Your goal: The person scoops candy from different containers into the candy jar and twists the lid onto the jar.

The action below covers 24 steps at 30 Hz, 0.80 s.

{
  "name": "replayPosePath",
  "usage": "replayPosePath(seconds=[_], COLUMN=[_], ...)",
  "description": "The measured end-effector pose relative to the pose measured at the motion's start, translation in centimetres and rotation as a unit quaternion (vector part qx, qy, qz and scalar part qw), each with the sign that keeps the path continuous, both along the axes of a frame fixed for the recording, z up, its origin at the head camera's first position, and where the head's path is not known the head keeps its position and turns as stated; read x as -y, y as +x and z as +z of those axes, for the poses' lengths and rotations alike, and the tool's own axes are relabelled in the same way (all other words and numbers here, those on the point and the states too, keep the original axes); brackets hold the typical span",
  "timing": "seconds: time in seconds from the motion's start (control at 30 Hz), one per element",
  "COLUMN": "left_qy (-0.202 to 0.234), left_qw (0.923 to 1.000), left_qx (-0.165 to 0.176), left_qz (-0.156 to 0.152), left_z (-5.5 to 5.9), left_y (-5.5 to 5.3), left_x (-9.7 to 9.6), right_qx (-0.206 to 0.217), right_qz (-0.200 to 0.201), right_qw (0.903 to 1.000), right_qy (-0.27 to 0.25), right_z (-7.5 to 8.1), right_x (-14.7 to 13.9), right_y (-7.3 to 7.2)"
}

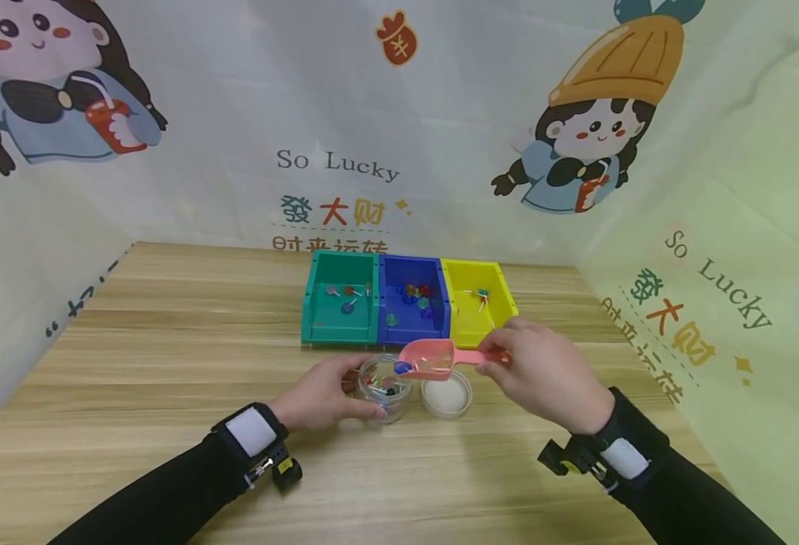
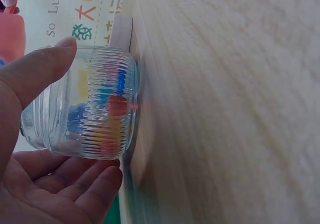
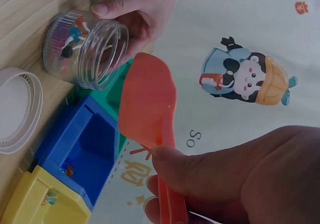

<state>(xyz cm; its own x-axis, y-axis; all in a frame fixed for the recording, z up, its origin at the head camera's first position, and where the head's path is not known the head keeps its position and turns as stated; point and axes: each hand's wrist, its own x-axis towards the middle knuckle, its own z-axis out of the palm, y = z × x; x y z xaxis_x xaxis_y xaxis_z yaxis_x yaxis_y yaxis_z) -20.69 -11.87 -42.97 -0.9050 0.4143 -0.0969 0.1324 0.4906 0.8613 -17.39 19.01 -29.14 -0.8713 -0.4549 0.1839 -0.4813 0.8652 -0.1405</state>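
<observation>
My left hand (image 1: 320, 393) holds a clear ribbed jar (image 1: 392, 411) on the table, thumb on one side and fingers on the other. Small coloured pieces, some with thin pale sticks, lie inside the jar; several show through its ribbed wall (image 2: 107, 104). In my right hand (image 1: 545, 371) is the handle of a pink scoop (image 1: 433, 356), pinched between thumb and fingers. The scoop's bowl hangs above the jar's right rim, with a blue piece (image 1: 402, 368) at its front lip. From the right wrist only the underside of the scoop (image 3: 147, 99) shows.
A white round lid (image 1: 447, 395) lies right of the jar. Behind stand three joined bins, green (image 1: 307, 318), blue (image 1: 414, 263) and yellow (image 1: 506, 291), each with small coloured pieces inside. A printed cloth (image 1: 235, 113) closes off the back and sides of the wooden table (image 1: 188, 325).
</observation>
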Motion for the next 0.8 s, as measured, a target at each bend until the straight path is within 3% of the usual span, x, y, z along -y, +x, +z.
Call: replayPosePath(seconds=[0.3,0.8], left_qy=[0.006,0.002], left_qw=[1.0000,1.0000], left_qx=[-0.002,-0.007], left_qz=[-0.001,0.002], left_z=[-0.10,-0.10], left_y=[0.00,0.03], left_x=[0.02,-0.03], right_qx=[-0.042,-0.044], right_qz=[0.015,0.003], right_qw=[0.9990,0.9990], right_qy=[0.001,-0.010], right_z=[-0.24,-0.18], right_x=[0.33,-0.07], right_y=[0.09,0.15])
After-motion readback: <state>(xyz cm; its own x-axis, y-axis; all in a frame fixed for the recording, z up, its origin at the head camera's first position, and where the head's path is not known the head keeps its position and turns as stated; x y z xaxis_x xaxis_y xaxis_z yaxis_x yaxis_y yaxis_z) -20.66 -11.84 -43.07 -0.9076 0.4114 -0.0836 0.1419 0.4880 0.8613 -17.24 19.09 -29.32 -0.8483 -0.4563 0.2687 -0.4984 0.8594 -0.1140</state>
